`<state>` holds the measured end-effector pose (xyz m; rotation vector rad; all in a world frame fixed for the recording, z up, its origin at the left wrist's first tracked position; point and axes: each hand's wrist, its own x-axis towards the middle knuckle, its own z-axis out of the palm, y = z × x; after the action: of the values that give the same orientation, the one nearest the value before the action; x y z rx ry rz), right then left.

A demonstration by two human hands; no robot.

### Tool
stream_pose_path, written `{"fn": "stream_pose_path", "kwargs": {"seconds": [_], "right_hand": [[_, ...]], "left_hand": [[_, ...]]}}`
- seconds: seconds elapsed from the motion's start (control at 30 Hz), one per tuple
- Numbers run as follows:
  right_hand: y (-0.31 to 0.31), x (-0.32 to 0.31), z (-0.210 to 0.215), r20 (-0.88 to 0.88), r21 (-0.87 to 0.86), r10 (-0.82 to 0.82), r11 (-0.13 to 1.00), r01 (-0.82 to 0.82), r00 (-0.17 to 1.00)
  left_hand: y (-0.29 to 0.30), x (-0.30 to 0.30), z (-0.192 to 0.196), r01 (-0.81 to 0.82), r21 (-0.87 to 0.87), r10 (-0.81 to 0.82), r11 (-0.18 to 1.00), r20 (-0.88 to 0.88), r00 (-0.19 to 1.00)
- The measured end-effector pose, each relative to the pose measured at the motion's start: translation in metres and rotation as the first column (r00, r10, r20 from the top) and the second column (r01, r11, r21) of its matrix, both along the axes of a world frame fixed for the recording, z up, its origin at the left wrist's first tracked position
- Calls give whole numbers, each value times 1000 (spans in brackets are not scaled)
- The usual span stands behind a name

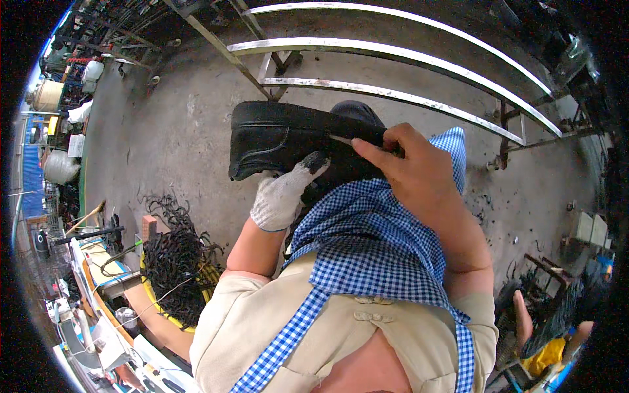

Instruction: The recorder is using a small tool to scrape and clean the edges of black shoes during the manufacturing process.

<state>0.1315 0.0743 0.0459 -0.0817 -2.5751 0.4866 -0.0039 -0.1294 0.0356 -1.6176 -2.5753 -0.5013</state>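
- Nearest the camera, the person's cream-coloured button-front jacket (275, 327) and a blue-and-white checked cloth apron (373, 249) are filling the lower middle of the view, with both forearms rising from it.
- The left hand (282, 193), wearing a soiled white knitted work glove, is cupping the black leather shoe upper (288, 141) from below, its darkened fingertips pressing against the underside; it is grasping the piece, not hanging loose.
- The right hand (400, 164), bare, is closing on the right end of the same piece, thumb and forefinger pinching along its top edge, where a thin pale strip is showing; whether that strip is a tool or a seam, I cannot tell.
- The black piece is being held up in the air in front of the chest, above the apron and well clear of the floor. Its long axis is running left to right across the view, slightly tilted, with the broad stitched end pointing to the person's left and the narrower end disappearing under the right hand.
- As a judgement, the work looks mid-way: the piece is already shaped and stitched, and both hands are working on its upper edge.
- Lower left, a heap of black curved strips (177, 262) is lying in a yellow round basin (157, 308).
- Farther off, the grey concrete floor (170, 131) and long pale metal rails (406, 59) are curving across the top.
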Motion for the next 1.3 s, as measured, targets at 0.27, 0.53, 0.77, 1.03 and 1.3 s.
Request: {"fn": "stream_pose_path", "kwargs": {"seconds": [0.27, 0.53, 0.77, 1.03, 1.3], "right_hand": [[-2, 0, -1, 82, -25, 10, 1000, -8, 997], [5, -4, -3, -75, -87, 41, 995, -48, 996], [-2, -7, 2, 7, -92, 66, 994, -65, 998], [4, -10, -3, -94, -92, 93, 990, -102, 991], [-5, -11, -6, 17, -130, -12, 991, 14, 1000]], "left_hand": [[3, 5, 13, -12, -400, 59, 917, 106, 993], [-1, -1, 3, -90, -248, 77, 964, -62, 995], [2, 6, 15, -74, -314, 89, 947, 35, 995], [-8, -7, -17, -144, 130, 32, 981, 624, 781], [3, 2, 5, -123, -150, 180, 981, 466, 866]]}}
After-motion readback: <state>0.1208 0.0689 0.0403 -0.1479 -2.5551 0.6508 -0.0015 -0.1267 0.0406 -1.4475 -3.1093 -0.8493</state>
